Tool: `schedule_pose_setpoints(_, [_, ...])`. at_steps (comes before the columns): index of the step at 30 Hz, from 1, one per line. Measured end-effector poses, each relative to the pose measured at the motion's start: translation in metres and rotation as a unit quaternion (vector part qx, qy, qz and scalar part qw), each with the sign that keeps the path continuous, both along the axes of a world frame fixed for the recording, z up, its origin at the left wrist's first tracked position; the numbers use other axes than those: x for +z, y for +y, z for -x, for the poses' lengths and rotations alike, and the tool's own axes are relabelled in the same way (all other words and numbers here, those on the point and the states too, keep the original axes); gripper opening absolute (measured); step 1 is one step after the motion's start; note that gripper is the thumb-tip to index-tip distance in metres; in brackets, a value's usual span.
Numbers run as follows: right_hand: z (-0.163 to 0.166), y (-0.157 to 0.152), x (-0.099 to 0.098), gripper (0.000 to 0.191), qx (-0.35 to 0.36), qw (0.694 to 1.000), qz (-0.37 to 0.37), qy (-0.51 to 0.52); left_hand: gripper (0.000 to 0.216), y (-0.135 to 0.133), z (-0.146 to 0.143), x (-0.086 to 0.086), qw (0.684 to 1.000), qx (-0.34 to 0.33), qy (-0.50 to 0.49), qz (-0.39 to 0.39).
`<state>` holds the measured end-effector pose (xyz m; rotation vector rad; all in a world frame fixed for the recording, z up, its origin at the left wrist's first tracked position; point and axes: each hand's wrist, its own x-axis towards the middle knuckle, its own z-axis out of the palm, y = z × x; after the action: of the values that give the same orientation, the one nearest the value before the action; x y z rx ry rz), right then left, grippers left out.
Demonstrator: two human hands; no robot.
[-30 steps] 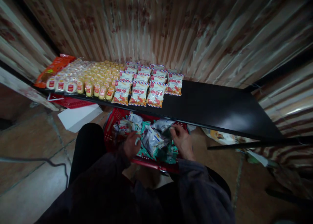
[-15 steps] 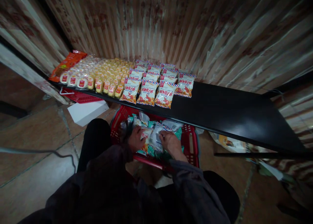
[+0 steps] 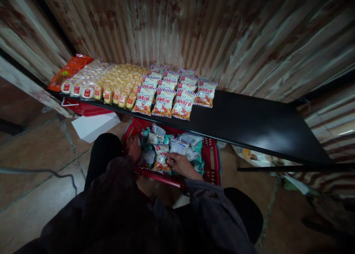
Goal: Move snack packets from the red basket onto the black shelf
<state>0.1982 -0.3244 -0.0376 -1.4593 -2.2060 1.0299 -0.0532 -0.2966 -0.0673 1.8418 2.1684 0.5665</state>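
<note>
A red plastic basket (image 3: pixel 213 165) stands on the floor between my knees, full of small snack bags in white-and-orange and green packaging. My right hand (image 3: pixel 181 166) has its fingers closed at the right edge of a white-and-orange snack bag (image 3: pixel 161 163) lying on top of the pile. At the basket's left side is my left hand (image 3: pixel 133 148), down among the bags beside the wall. Its fingers are dark and partly hidden, so I cannot make out whether it grips anything. A bag with its printed back up (image 3: pixel 179 146) lies beyond my right hand.
Above the basket runs a black shelf (image 3: pixel 249 124). On it stand rows of matching snack bags (image 3: pixel 183 104), small wrapped cakes (image 3: pixel 108 94) and an orange packet (image 3: pixel 69 72). A white box (image 3: pixel 95 126) sits on the floor at left, near a red basket rim (image 3: pixel 97 109).
My left hand has moved left to the basket's side. My right hand has let go of the back-up bag and shifted left to the white-and-orange one. The view has shifted slightly.
</note>
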Motion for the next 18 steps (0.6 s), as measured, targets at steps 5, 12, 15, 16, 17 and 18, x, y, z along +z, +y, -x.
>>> schedule_pose_setpoints(5, [-0.007, -0.003, -0.009, 0.032, -0.029, 1.000, 0.009, 0.001, 0.035, -0.002, -0.010, -0.006, 0.999, -0.033, -0.007, 0.001])
schedule_pose_setpoints(12, [-0.010, 0.001, -0.002, 0.039, -0.143, 0.984, 0.048, 0.093, 0.030, -0.014, -0.043, 0.050, 0.972, -0.089, -0.142, -0.167])
schedule_pose_setpoints(15, [-0.009, 0.003, 0.005, 0.048, -0.205, 0.950, 0.096, 0.216, 0.028, -0.007, -0.062, 0.073, 0.951, -0.090, -0.231, -0.182])
schedule_pose_setpoints(16, [-0.009, 0.002, 0.007, 0.051, -0.217, 0.934, 0.119, 0.258, 0.028, -0.004, -0.067, 0.078, 0.945, -0.096, -0.268, -0.164])
schedule_pose_setpoints(17, [-0.008, 0.001, 0.010, 0.054, -0.221, 0.919, 0.141, 0.295, 0.027, 0.000, -0.071, 0.081, 0.937, -0.089, -0.307, -0.139])
schedule_pose_setpoints(18, [-0.007, 0.000, 0.011, 0.057, -0.219, 0.907, 0.160, 0.323, 0.027, 0.003, -0.075, 0.082, 0.930, -0.070, -0.344, -0.111])
